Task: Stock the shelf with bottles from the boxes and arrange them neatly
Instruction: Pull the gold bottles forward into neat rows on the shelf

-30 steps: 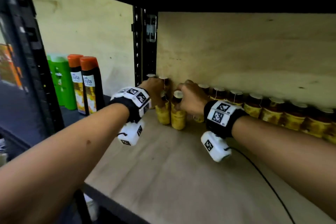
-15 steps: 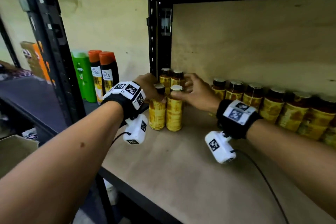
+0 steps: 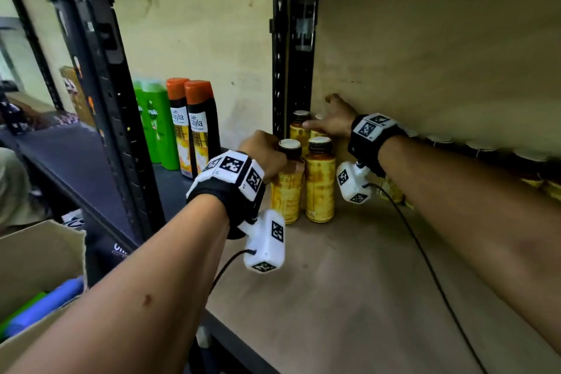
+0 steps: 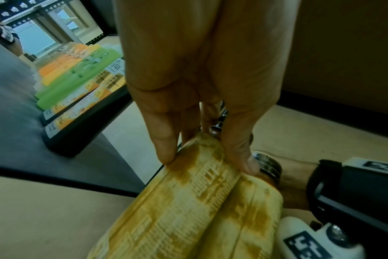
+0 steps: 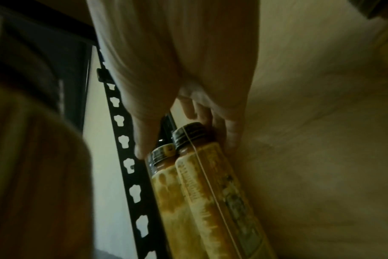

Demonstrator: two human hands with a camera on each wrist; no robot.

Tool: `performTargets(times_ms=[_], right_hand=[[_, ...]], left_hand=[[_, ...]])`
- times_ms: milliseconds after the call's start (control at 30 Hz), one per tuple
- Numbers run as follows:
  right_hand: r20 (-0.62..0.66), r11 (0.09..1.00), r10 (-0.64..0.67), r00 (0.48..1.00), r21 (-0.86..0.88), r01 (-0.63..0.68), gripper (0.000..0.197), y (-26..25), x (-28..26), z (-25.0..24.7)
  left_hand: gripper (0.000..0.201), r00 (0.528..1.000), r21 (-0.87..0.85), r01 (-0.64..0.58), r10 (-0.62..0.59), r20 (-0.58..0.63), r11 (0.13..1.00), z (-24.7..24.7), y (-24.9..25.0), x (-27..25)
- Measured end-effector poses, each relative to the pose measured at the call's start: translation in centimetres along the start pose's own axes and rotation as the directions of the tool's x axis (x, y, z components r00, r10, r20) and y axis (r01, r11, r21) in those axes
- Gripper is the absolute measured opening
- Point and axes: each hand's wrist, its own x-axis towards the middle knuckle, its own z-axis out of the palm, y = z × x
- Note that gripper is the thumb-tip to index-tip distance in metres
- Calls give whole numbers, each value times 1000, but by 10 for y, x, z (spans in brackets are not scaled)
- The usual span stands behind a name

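Four yellow-labelled bottles with dark caps stand in a tight block at the left end of the wooden shelf board [image 3: 364, 282]. My left hand [image 3: 273, 158] [image 4: 207, 163] pinches the front-left bottle [image 3: 285, 188] [image 4: 177, 210] at its shoulder, between thumb and fingers. The front-right bottle [image 3: 320, 182] [image 4: 244, 219] stands against it. My right hand [image 3: 321, 120] [image 5: 186, 133] reaches over the back pair [image 3: 299, 130] [image 5: 199, 175] with fingers extended, touching their caps near the back wall. A row of the same bottles [image 3: 531, 167] lines the back wall to the right.
A black perforated upright post [image 3: 291, 64] stands just left of the block. Beyond it, green [image 3: 158, 124] and orange-capped shampoo bottles [image 3: 197, 127] stand on a dark shelf. An open cardboard box [image 3: 36, 267] sits at the lower left. The wrist cable [image 3: 425, 252] trails across the board.
My right hand has left the front bottles and reached back over the rear pair. My left hand stays on the front-left bottle. The head view has shifted.
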Motion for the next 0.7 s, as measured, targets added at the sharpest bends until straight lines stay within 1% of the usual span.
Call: performTargets(times_ms=[33, 100, 133, 200, 267, 300, 433, 467, 533, 567, 600, 667, 700], right_hand=[[10, 999, -9, 1000, -52, 9, 92, 3, 2, -1], [6, 989, -25, 1000, -144, 25, 72, 8, 0, -7], [3, 983, -33, 999, -180, 33, 66, 9, -2, -12], [16, 970, -38, 999, -241, 41, 59, 10, -7, -21], [26, 957, -14, 1000, -290, 21, 55, 13, -15, -31], [25, 948, 1, 1000, -318, 7, 55, 15, -18, -35], [23, 916, 46, 999, -399, -33, 54, 26, -33, -50], [20, 911, 53, 998, -410, -40, 53, 27, -35, -53], [18, 904, 57, 998, -426, -44, 53, 29, -39, -56], [16, 902, 45, 999, -430, -33, 57, 28, -40, -55], [11, 904, 20, 1000, -428, -13, 63, 26, -40, -54], [-16, 918, -57, 998, -395, 46, 73, 19, -37, -50], [-16, 922, -105, 994, -377, 92, 75, 13, -35, -47]], left_hand=[[47, 1000, 0, -1, 1, -9, 1000, 1, 0, 0], [46, 1000, -5, 13, -13, -25, 1000, 2, 0, 1], [48, 999, -9, 16, -17, -28, 1000, 2, 0, 1], [54, 999, -24, 22, -23, -33, 999, 4, 0, 1], [60, 999, -42, 35, -37, -35, 999, 5, 0, -1], [61, 998, -45, 40, -42, -40, 998, 5, 1, -2], [52, 998, -39, 46, -47, -50, 998, 3, 5, -9], [55, 998, -42, 49, -51, -48, 998, 2, 6, -11], [68, 998, -57, 50, -52, -41, 997, 3, 7, -13], [75, 998, -68, 46, -49, -37, 997, 4, 6, -12], [77, 998, -78, 46, -48, -33, 996, 5, 5, -12], [70, 999, -95, 45, -47, -16, 994, 4, 4, -12], [65, 999, -99, 46, -48, -17, 994, 4, 3, -12]])
